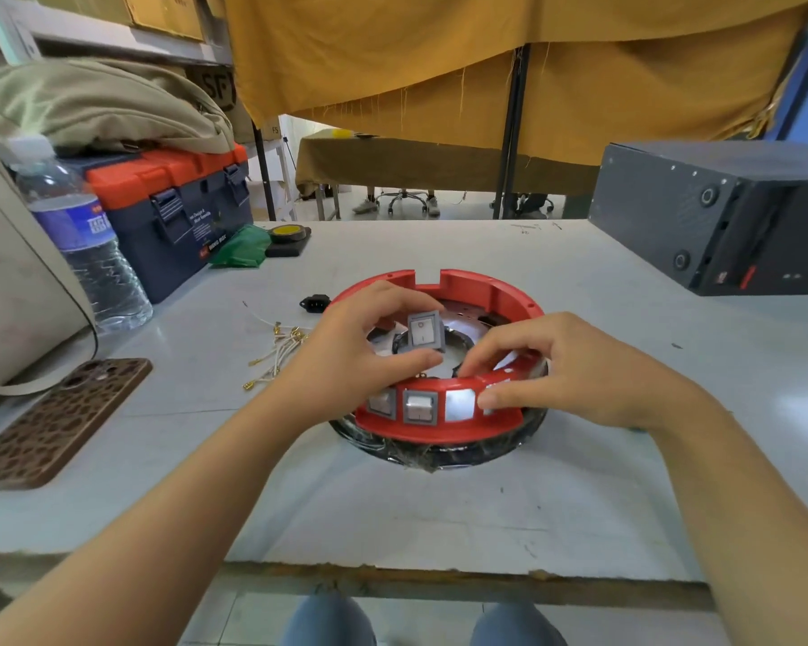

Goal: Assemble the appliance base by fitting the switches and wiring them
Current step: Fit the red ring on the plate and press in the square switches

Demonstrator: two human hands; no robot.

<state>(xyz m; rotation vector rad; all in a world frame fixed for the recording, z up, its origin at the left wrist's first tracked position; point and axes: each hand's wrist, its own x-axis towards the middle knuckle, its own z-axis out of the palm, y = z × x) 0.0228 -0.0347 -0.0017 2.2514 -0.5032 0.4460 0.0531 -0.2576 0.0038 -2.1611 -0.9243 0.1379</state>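
**Inspector:** Risks first. The red appliance base [495, 291] sits near the middle of the table [439, 505], perched on a black foil-wrapped ring [439, 452] rather than flat on the surface. In my judgement, hard pressure on the front wall could tip or slide it toward the near edge.

**Assistant:** And the switch?

**Inspector:** The loose grey switch [424, 329] is held tilted above the inside of the base. If it goes into the open slot [459, 405] crooked, it may jam or seat only partly. Two fitted switches [420, 405] already occupy the front wall left of that slot. Whether a further opening lies under the right fingers, I cannot tell.

**Assistant:** Anything about wiring?

**Inspector:** The terminal wires [278, 347] lie on the table left of the base, toward the left edge, unconnected. A black power socket [315, 303] lies just beside the base's far-left rim. A stray elbow could sweep either away.

**Assistant:** Hand states?

**Inspector:** The left hand [365, 347] is narrowly closed, pinching the loose switch between thumb and fingers. The right hand [565, 366] has curled fingers over the front wall, thumb pressed on its outer face, steadying the base.
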